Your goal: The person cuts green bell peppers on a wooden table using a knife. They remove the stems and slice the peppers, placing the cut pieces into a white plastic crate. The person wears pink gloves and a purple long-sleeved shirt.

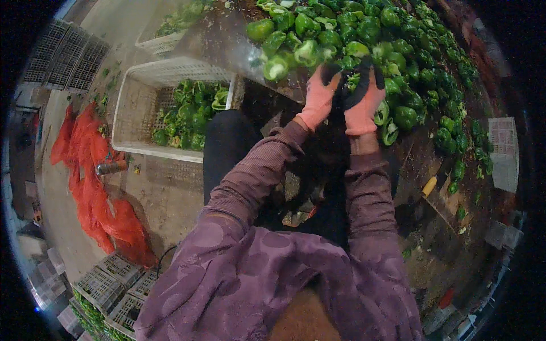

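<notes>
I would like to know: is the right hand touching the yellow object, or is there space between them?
Apart. The head view shows bare brown surface between the right hand, up at the green peppers, and the yellow object.

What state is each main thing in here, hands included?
Left hand: gloved, at the peppers, grip unclear
Right hand: gloved, at the peppers, grip unclear
Green peppers: heaped loose, some cut open
White crate: open-topped, partly filled with peppers
Red netting: crumpled
Small cylinder: on its side
Yellow handle: lying down
</notes>
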Available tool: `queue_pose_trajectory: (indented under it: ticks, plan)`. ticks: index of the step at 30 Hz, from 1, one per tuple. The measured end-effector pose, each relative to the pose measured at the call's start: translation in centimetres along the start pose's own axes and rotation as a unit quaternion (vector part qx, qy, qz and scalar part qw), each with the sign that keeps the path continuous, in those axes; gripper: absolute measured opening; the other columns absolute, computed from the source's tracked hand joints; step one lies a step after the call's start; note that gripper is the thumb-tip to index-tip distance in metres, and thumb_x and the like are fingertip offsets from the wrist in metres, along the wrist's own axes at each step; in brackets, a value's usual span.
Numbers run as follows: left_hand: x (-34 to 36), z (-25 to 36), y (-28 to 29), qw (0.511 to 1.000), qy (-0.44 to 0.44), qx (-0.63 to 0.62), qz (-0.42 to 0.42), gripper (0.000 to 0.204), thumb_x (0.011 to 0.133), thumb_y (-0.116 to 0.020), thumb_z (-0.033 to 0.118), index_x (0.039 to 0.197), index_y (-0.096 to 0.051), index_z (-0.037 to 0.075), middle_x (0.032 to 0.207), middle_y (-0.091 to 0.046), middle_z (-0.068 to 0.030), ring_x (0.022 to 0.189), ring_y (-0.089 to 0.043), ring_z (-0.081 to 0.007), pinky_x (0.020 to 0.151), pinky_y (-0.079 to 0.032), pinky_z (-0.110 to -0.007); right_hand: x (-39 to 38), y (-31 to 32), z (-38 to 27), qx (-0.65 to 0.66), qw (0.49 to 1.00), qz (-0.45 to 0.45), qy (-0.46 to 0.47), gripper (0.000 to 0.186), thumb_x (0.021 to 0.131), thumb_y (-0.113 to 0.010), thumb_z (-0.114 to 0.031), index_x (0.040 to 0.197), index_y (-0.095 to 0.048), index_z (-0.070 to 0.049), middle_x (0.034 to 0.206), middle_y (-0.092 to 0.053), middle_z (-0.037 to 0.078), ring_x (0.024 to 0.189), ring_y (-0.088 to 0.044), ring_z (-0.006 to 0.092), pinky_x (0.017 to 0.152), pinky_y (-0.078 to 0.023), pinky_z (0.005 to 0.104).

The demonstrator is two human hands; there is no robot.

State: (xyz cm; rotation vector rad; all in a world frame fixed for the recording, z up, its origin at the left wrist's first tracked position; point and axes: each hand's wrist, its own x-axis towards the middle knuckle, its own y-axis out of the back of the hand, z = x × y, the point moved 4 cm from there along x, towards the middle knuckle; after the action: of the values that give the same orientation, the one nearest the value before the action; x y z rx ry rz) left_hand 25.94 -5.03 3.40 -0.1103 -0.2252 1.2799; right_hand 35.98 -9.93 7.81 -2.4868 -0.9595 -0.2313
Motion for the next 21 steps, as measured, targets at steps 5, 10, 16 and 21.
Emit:
queue_pose_trajectory:
  ticks: [5,10,16,21]
  plan:
    - [-0.3,6.8,6.3,0.888,-0.177,0.423,0.001,0.052,0.079,-0.072,0.024,0.122,-0.053,0.004,0.114,-0.058,-0.0216,0.101,-0.06,-0.037,0.086,-0.049,-0.042,0.4,-1.4,-2.1,0.232,0.948,-0.068,-0.206,0.035,0.087,-0.064,-0.016,0.118,-0.051,-0.005,0.108,-0.06,0.009,0.089,-0.061,0.0233,0.072,-0.053,0.038]
    - [1.5,4.9,9.8,0.817,-0.06,0.572,-0.029,0.056,0.079,-0.067,0.025,0.13,-0.048,0.008,0.128,-0.05,-0.0212,0.105,-0.058,-0.0366,0.083,-0.051,-0.042,-2.9,-9.1,-0.1,-0.021,0.958,-0.285,-0.028,0.055,0.091,-0.052,-0.005,0.142,-0.033,-0.003,0.135,-0.045,0.01,0.121,-0.046,0.0196,0.1,-0.04,0.0321]
    - [1.4,5.4,10.2,0.733,-0.013,0.674,-0.092,0.055,0.081,-0.062,0.022,0.133,-0.047,0.013,0.116,-0.057,-0.0203,0.098,-0.061,-0.0355,0.081,-0.051,-0.044,-1.7,-12.1,-4.4,-0.267,0.873,-0.402,0.07,0.042,0.096,-0.041,-0.005,0.138,-0.041,-0.005,0.132,-0.045,0.009,0.121,-0.045,0.0204,0.101,-0.038,0.0317]
    - [0.9,5.7,10.6,0.869,-0.075,0.487,-0.039,0.068,0.069,-0.079,0.022,0.127,-0.047,0.008,0.112,-0.062,-0.0207,0.103,-0.061,-0.0352,0.084,-0.05,-0.042,-2.1,-5.3,0.1,-0.385,0.874,-0.295,0.022,0.034,0.09,-0.055,-0.02,0.119,-0.054,-0.001,0.109,-0.061,0.019,0.1,-0.058,0.0326,0.086,-0.046,0.0361]
